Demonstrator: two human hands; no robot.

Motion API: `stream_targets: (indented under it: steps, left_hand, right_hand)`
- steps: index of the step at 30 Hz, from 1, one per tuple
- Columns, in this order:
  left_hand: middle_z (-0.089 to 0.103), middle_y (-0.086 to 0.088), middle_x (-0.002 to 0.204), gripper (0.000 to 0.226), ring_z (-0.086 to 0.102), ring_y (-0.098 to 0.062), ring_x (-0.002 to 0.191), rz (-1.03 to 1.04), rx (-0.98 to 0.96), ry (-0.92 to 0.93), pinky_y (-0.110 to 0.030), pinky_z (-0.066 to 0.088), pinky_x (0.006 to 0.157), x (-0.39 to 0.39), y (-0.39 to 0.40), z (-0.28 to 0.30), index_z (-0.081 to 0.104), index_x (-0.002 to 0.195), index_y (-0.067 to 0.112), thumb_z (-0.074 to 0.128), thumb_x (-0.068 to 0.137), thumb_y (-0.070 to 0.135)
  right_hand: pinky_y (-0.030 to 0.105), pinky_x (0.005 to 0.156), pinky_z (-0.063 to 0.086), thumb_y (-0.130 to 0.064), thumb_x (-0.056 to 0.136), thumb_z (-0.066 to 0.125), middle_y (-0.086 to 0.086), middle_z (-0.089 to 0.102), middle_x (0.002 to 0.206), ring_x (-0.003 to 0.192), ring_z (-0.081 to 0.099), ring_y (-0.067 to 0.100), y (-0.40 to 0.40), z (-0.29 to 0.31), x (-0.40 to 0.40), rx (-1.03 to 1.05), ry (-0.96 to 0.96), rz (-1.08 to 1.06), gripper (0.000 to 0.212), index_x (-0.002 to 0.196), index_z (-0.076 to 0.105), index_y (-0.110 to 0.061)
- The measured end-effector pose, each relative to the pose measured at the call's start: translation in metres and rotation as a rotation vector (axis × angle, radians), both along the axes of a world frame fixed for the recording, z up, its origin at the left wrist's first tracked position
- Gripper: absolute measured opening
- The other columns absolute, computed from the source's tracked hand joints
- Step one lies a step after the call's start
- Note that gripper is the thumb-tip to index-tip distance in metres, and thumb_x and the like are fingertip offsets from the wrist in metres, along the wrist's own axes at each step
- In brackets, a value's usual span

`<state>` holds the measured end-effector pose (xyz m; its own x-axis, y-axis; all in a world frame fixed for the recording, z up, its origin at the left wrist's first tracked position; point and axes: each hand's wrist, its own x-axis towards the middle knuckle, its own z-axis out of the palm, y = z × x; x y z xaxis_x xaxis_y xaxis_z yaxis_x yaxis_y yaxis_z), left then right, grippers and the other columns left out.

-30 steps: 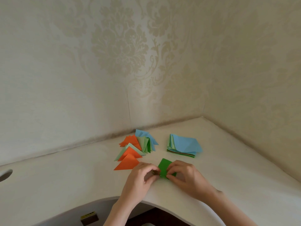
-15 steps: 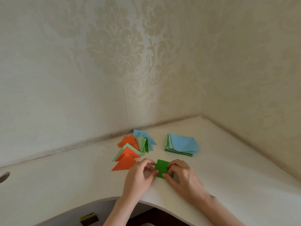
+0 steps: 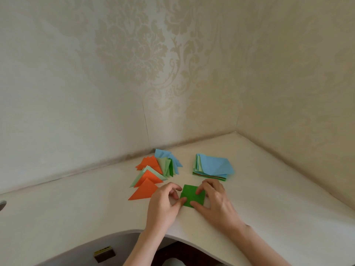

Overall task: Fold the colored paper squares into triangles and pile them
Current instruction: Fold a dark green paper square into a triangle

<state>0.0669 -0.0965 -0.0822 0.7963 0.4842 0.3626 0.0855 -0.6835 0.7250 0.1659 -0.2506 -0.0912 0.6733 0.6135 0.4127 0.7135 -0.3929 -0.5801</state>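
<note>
A dark green paper square (image 3: 192, 195) lies flat on the white table (image 3: 76, 204) in front of me. My left hand (image 3: 163, 206) pinches its near left corner with thumb and fingers. My right hand (image 3: 215, 202) presses on its right side, thumb on the near edge and a finger on top. To the left lies a spread pile of folded triangles (image 3: 153, 173) in orange, light green, green and blue. Behind the square sits a stack of unfolded squares (image 3: 213, 167) with a blue sheet on top.
The table fills a corner between two patterned walls (image 3: 134, 73). Its near edge curves inward around me (image 3: 119, 232). A small dark block with a yellow label (image 3: 104, 253) sits below the edge. A round hole (image 3: 2, 204) shows at the far left.
The green paper now lies spread out as a flat square between my hands; earlier my fingers covered more of it. My hands have moved slightly apart.
</note>
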Motion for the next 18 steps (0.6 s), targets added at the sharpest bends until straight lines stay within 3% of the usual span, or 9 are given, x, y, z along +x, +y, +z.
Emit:
stream_targets:
  steps: [3,7,13,15,18]
  left_hand:
    - [0.059,0.012,0.070,0.017,0.057,-0.005,0.072,-0.030,0.016,0.003,-0.023,0.048,0.066,-0.001,0.002,0.000,0.068,0.078,0.027,0.080,0.073,0.015]
    - [0.062,0.014,0.081,0.012,0.056,-0.002,0.081,-0.103,0.104,0.033,-0.023,0.048,0.073,0.000,0.004,0.001,0.074,0.082,0.028,0.074,0.080,0.016]
    - [0.062,0.012,0.093,0.027,0.053,-0.012,0.089,-0.152,0.406,0.096,-0.029,0.048,0.076,0.003,0.005,0.010,0.075,0.093,0.025,0.061,0.086,0.002]
    - [0.064,0.010,0.095,0.026,0.053,-0.017,0.091,-0.152,0.511,0.083,-0.032,0.048,0.076,0.001,0.003,0.012,0.073,0.095,0.022,0.058,0.085,0.003]
    - [0.062,0.010,0.104,0.028,0.047,-0.016,0.098,-0.132,0.573,0.139,-0.031,0.044,0.082,-0.006,-0.009,0.016,0.069,0.102,0.020,0.044,0.090,0.025]
  right_hand:
    - [0.024,0.098,0.041,-0.033,0.076,0.077,-0.004,0.045,0.124,0.116,0.040,0.011,-0.003,0.001,0.002,-0.039,0.048,0.030,0.037,0.108,0.062,-0.022]
    - [0.004,0.090,0.035,-0.027,0.078,0.075,-0.015,0.050,0.120,0.109,0.045,0.007,-0.012,0.009,0.008,-0.081,0.108,0.095,0.045,0.120,0.057,-0.027]
    - [0.021,0.102,0.036,-0.014,0.088,0.053,-0.010,0.048,0.125,0.117,0.041,0.008,-0.011,0.022,0.009,-0.225,0.148,0.121,0.048,0.134,0.049,-0.025]
    - [0.014,0.096,0.036,-0.005,0.087,0.049,-0.006,0.052,0.120,0.113,0.046,0.010,-0.010,0.021,0.007,-0.211,0.116,0.103,0.048,0.131,0.054,-0.021]
    - [0.003,0.079,0.035,0.003,0.082,0.057,-0.002,0.059,0.102,0.092,0.057,0.010,-0.007,0.019,0.004,-0.111,0.045,0.056,0.040,0.115,0.068,-0.014]
